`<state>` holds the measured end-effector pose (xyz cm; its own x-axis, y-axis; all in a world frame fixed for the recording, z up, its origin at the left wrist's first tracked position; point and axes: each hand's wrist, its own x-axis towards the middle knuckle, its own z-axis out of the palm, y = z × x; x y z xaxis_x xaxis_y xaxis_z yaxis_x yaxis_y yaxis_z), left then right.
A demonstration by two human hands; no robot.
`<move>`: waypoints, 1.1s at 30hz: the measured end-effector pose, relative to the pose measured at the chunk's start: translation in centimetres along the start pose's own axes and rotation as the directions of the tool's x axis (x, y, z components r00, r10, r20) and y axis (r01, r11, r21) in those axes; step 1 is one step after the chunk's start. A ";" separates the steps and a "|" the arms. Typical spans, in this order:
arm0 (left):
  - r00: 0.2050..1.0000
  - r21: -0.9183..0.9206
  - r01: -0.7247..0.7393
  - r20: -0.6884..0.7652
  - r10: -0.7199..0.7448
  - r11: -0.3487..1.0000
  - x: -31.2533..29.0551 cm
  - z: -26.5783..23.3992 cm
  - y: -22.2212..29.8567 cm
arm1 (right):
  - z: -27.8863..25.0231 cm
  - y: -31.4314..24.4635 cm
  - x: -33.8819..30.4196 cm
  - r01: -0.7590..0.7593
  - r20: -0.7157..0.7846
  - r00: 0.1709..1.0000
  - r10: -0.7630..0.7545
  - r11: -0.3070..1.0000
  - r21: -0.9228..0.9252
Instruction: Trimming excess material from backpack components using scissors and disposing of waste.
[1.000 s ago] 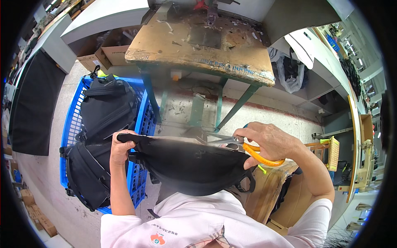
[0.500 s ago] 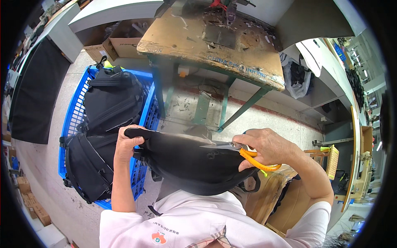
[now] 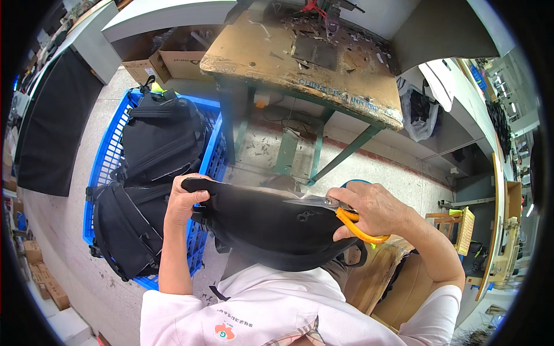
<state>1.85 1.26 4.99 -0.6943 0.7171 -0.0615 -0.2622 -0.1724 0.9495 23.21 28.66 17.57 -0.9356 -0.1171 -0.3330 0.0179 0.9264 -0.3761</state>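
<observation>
A black bag (image 3: 265,230) lies across my lap, its upper edge stretched toward the table. My left hand (image 3: 186,202) grips the bag's left end, thumb on top and fingers behind. In my right hand (image 3: 372,210) is a pair of scissors (image 3: 363,226) with orange handles. Their metal blades lie along the bag's upper edge and point left; I cannot tell whether they touch the fabric. Part of the right-hand fingers is hidden behind the handles and the bag.
At my left stands a blue plastic crate (image 3: 97,173) with black backpacks (image 3: 164,135) in it. Ahead is a worn wooden worktable (image 3: 254,57) on green legs, littered with scraps. Cardboard boxes (image 3: 182,62) sit at the back left; another carton (image 3: 407,288) is beside me on the right.
The whole view has shifted slightly, moving the surroundings a little to the right. My hands keep nearly the same hold on the bag and scissors.
</observation>
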 end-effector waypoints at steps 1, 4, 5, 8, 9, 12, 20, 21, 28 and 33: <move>1.000 0.000 -0.001 0.001 0.001 1.000 0.1 0.1 0.0 | 0.1 0.0 0.1 -0.007 0.015 1.000 0.007 1.000 0.008; 0.999 0.005 -0.008 0.041 0.007 1.000 0.3 0.4 0.0 | 0.4 -0.3 0.4 0.008 -0.015 1.000 -0.007 1.000 0.017; 0.999 0.004 -0.008 0.040 0.008 1.000 0.3 0.4 0.0 | 0.5 -0.3 0.4 0.009 -0.014 1.000 -0.008 1.000 0.017; 0.999 -0.015 0.006 0.041 -0.005 1.000 0.2 0.2 -0.3 | 0.5 -0.2 0.4 0.039 -0.089 0.995 -0.043 0.998 -0.047; 0.999 -0.010 0.006 0.051 -0.006 1.000 0.2 0.0 -0.4 | 0.2 -0.3 0.4 0.015 -0.037 0.999 -0.017 0.999 -0.045; 0.998 -0.018 0.012 0.061 -0.010 1.000 0.2 -0.1 -0.5 | -0.1 -0.3 0.4 -0.001 0.021 1.000 0.002 0.999 -0.043; 0.999 -0.020 0.015 0.035 -0.014 1.000 0.3 -0.3 -0.9 | 0.6 0.3 0.8 0.059 -0.022 0.998 -0.059 0.998 -0.014; 0.999 -0.022 0.016 0.035 -0.015 1.000 0.3 -0.3 -0.9 | 0.6 0.4 0.8 0.040 -0.008 0.999 -0.040 0.999 -0.003; 0.998 -0.023 0.029 0.057 -0.027 0.999 0.3 -0.2 -0.8 | 0.1 -0.4 1.2 0.061 -0.055 0.996 -0.066 0.994 -0.086; 0.998 -0.016 0.023 0.064 -0.022 1.000 0.6 -0.1 -1.2 | 0.5 -0.4 2.2 0.066 -0.021 0.998 -0.067 0.996 -0.068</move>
<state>1.69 1.77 3.79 -0.6440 0.7624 -0.0629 -0.2887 -0.1661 0.9429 21.33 27.84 16.56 -0.9418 -0.1716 -0.2892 -0.0675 0.9389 -0.3375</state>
